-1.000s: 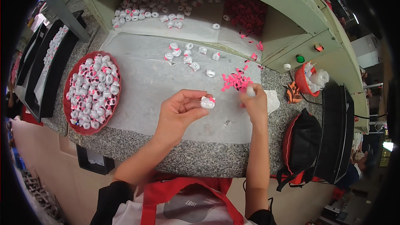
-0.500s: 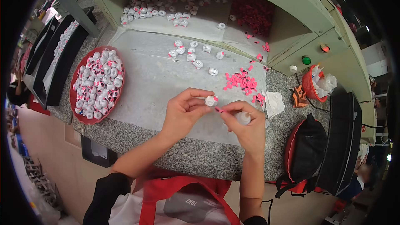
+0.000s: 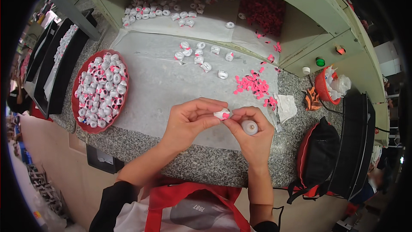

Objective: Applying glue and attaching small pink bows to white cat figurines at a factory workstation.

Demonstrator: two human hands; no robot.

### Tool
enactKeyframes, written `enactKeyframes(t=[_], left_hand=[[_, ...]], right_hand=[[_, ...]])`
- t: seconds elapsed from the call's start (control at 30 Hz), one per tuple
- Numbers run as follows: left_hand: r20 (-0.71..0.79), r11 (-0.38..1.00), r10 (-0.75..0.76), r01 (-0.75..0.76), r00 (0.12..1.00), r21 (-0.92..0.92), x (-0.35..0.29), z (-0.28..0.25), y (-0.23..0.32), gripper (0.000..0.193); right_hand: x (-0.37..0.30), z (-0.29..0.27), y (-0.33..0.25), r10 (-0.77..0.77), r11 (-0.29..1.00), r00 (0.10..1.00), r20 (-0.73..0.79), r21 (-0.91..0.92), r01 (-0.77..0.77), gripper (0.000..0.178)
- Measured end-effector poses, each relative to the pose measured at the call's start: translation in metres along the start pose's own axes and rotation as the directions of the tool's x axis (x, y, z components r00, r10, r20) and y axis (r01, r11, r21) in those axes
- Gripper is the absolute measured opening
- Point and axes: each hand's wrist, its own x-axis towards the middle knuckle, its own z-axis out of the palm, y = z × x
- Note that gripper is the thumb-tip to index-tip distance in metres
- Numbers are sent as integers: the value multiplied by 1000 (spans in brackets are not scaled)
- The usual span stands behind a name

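Note:
Between the thumb and fingers of my left hand (image 3: pixel 182 124) is a small white rounded piece (image 3: pixel 219 114). A pink patch (image 3: pixel 225 116) shows on its right side. My right hand (image 3: pixel 257 144) is closed around a small whitish bottle (image 3: pixel 249 128), its tip facing up. The thumb and forefinger of that hand press at the pink patch, touching the white piece. Beyond my hands, several similar white pieces (image 3: pixel 198 59) stand on the pale sheet (image 3: pixel 150 77). To the right of them lies a loose heap of flat pink pieces (image 3: pixel 254 84).
A red oval basket (image 3: pixel 76 116) full of white pieces is at left, beside black trays (image 3: pixel 60 79). More pieces lie inside the green cabinet (image 3: pixel 300 38). At right are an orange basket (image 3: pixel 321 88), a crumpled white paper (image 3: pixel 286 106) and a black bag (image 3: pixel 318 154).
My right fingertips have carried a pink piece left onto the white piece, and both hands now meet there. The bottle has tipped more upright in my right hand.

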Motion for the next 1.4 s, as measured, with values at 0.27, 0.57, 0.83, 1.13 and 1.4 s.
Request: enactKeyframes(t=[0.27,0.57,0.83,1.13,1.4], left_hand=[[-29,998,-8,10,1000,62,1,5,-7,27],[-170,940,-314,281,934,-193,3,5,-4,25],[21,995,-74,72,997,74,-4,3,3,25],[5,986,-158,157,987,55,-2,2,-2,20],[-61,986,-158,154,986,-70,-3,-2,6,20]], right_hand=[[5,-4,13,-139,990,987,85,-15,141,21],[2,0,7,-177,982,984,24,70,175,24],[8,-7,16,-181,961,970,163,241,138,17],[10,-6,25,35,896,976,213,426,-125,12],[8,15,34,95,875,980,174,454,-165,10]])
